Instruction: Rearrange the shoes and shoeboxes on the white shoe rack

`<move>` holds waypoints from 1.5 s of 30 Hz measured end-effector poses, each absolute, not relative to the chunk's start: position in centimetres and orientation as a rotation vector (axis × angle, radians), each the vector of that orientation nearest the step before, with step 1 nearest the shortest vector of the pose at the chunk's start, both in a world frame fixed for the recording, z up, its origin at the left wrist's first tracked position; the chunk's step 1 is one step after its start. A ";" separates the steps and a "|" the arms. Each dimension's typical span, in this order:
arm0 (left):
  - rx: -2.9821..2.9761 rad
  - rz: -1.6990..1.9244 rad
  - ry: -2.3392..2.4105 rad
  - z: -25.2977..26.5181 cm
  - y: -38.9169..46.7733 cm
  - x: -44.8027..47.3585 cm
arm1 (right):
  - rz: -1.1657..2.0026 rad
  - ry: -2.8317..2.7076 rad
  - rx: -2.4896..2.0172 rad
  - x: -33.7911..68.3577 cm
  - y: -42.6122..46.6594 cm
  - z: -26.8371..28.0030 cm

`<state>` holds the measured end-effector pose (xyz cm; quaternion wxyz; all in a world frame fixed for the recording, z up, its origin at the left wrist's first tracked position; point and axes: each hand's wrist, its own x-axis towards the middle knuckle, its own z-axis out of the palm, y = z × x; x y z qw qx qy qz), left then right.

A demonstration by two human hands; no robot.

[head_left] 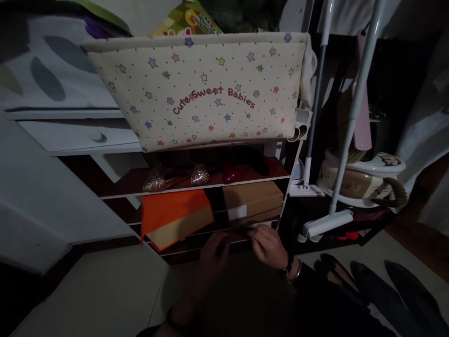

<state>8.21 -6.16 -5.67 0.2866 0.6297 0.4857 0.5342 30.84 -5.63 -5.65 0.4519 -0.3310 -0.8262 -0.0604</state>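
My left hand is in deep shadow in front of the lower shelves, its fingers curled. To its right my right hand is closed in a pinch, with a dark bracelet and a silver bangle at the wrist. A dark, thin thing seems to lie between the two hands, too dim to name. Just behind them a brown cardboard box rests on the shelf. To the left of it an orange box with a tan side sits tilted, jutting over the shelf edge.
Glittery shoes and a red shoe stand on the upper shelf. Above hangs a cream fabric storage bin printed with stars. A squeegee mop and a flat mop lean at the right. Dark shoes are on the floor.
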 end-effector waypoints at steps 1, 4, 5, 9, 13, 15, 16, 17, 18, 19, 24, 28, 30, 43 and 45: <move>1.663 1.415 1.303 -6.2 -5.9 8.2 | -0.158 -2.060 -0.827 30.6 -5.4 -6.3; 1.584 1.376 1.314 -7.2 -5.4 7.9 | -0.139 -2.111 -0.857 30.0 -5.1 -7.6; 1.524 1.371 1.322 -7.5 -5.2 7.7 | -0.102 -2.107 -0.875 29.9 -5.0 -7.9; 1.052 1.351 1.274 -8.6 -4.4 6.6 | 0.096 -1.987 -0.951 29.4 -4.9 -8.5; 0.573 1.419 1.163 -9.9 -2.9 4.7 | 0.200 -1.896 -0.977 29.4 -4.6 -8.4; 0.448 1.440 1.144 -10.5 -2.1 3.5 | 0.244 -1.830 -0.999 29.6 -4.5 -8.2; 0.416 1.446 1.136 -10.8 -1.8 3.0 | 0.264 -1.789 -1.014 29.7 -4.4 -8.1; 0.401 1.457 1.131 -11.0 -1.6 2.6 | 0.279 -1.746 -1.033 29.9 -4.4 -8.0; 0.396 1.475 1.131 -11.1 -1.4 2.2 | 0.287 -1.704 -1.057 30.0 -4.3 -7.9; 0.405 1.495 1.131 -11.2 -1.3 1.9 | 0.292 -1.665 -1.083 30.2 -4.3 -7.8; 0.415 1.537 1.190 -10.9 -0.9 1.5 | 0.324 -1.529 -1.168 31.1 -4.2 -7.3; 0.393 1.518 1.191 -10.6 -0.5 1.8 | 0.348 -1.509 -1.184 31.5 -4.3 -7.2; 0.396 1.509 1.184 -10.7 -0.5 2.0 | 0.362 -1.513 -1.182 31.6 -4.4 -7.2; 0.739 1.256 1.136 -9.5 -2.1 8.1 | 0.450 -1.573 -1.155 30.3 -4.5 -7.9; 0.712 1.300 1.133 -9.1 -1.9 8.9 | 0.450 -1.559 -1.171 30.2 -4.3 -7.7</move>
